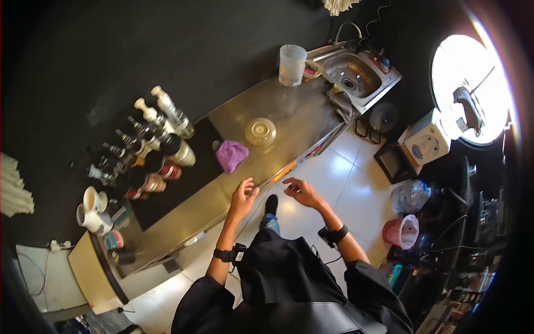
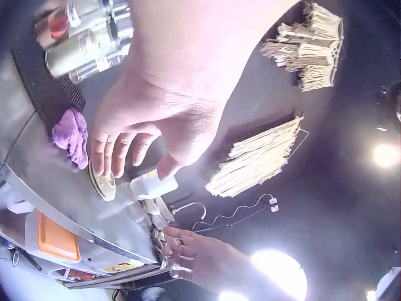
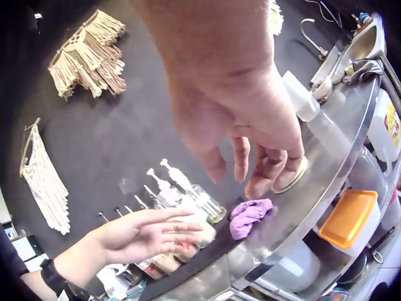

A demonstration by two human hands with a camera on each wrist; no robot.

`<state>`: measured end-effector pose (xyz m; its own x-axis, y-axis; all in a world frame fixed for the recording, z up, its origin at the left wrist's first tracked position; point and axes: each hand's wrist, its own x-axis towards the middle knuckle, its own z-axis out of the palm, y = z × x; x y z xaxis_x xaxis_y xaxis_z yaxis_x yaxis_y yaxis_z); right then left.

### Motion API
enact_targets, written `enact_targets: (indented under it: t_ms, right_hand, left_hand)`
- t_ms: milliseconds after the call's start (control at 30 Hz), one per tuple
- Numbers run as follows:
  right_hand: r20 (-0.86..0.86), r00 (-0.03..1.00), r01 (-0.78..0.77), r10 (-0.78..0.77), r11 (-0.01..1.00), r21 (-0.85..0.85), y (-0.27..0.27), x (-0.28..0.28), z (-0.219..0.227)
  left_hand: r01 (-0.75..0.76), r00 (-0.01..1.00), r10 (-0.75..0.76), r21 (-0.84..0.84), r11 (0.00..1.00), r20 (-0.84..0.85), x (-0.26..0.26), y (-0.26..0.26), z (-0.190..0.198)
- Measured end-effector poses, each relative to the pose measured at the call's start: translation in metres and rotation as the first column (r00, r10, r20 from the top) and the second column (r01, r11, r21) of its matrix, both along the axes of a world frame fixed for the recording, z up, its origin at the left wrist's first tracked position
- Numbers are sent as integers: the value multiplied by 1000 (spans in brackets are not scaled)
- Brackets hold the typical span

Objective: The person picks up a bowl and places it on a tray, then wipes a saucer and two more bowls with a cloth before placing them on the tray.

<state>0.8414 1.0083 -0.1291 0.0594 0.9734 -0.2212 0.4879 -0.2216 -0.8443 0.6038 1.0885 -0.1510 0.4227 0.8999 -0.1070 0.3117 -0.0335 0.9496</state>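
Note:
Both hands are in the air at the front edge of a steel counter, holding nothing. The left hand (image 1: 243, 199) has its fingers relaxed and slightly bent, nearest to a purple cloth (image 1: 231, 156) on the counter. To its right, the right hand (image 1: 303, 192) hangs with loosely bent fingers, apart from the left. A round glass dish (image 1: 260, 132) lies on the counter beyond the cloth. In the left wrist view the left hand (image 2: 156, 125) covers part of the background; in the right wrist view the right hand (image 3: 244, 132) overlaps the edge of the dish (image 3: 292, 175).
Pump bottles (image 1: 167, 111) and jars (image 1: 167, 167) stand on a dark mat at the left. A clear plastic pitcher (image 1: 292, 65) stands near the sink (image 1: 351, 75). Below the counter is an orange-lidded container (image 3: 348, 218). A pink bin (image 1: 396, 232) stands on the floor.

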Motion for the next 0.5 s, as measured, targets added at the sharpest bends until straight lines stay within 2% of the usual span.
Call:
enact_targets:
  t_ms: [67,133,167,200,233,267,367,433,467,500]
  right_hand:
    - [33,998,64,-61,995,-75,29,22,-18]
    - [31,998,56,-53,991,-120,59,45,-34]
    - [21,993,118,-117,985,-124,73,53,-46]
    - [11,983,181,-181,976,-124,85,58,-58]
    - [67,978,202,-195,974,-103,100,64,-67]
    - [28,982,186,-185,981,-55,114,72,-76]
    - [41,975,222,-220,971,-82,167,80,-116]
    - [131,960,251,-249,968,5,205,85,-154]
    - [217,935,290,-280,957,-12,228,88,-195]
    - [116,963,259,-244,954,-149,247,89,-184]
  left_hand:
    - [-23,999,27,95,995,-35,39,53,-39]
    - [-93,993,99,87,992,-68,76,94,-55]
    - [-84,984,106,148,985,-141,89,115,-77]
    - [-81,981,102,128,988,-163,97,127,-79]
    - [-134,953,165,133,982,-254,109,143,-81]
    - [-188,914,228,146,971,-335,122,158,-82]
    - [-260,885,276,96,961,-376,143,186,-97]
    - [-314,859,316,72,947,-402,150,197,-111]
    - [-322,849,318,62,945,-422,151,199,-114]
    - [-332,839,340,97,938,-424,150,200,-114]
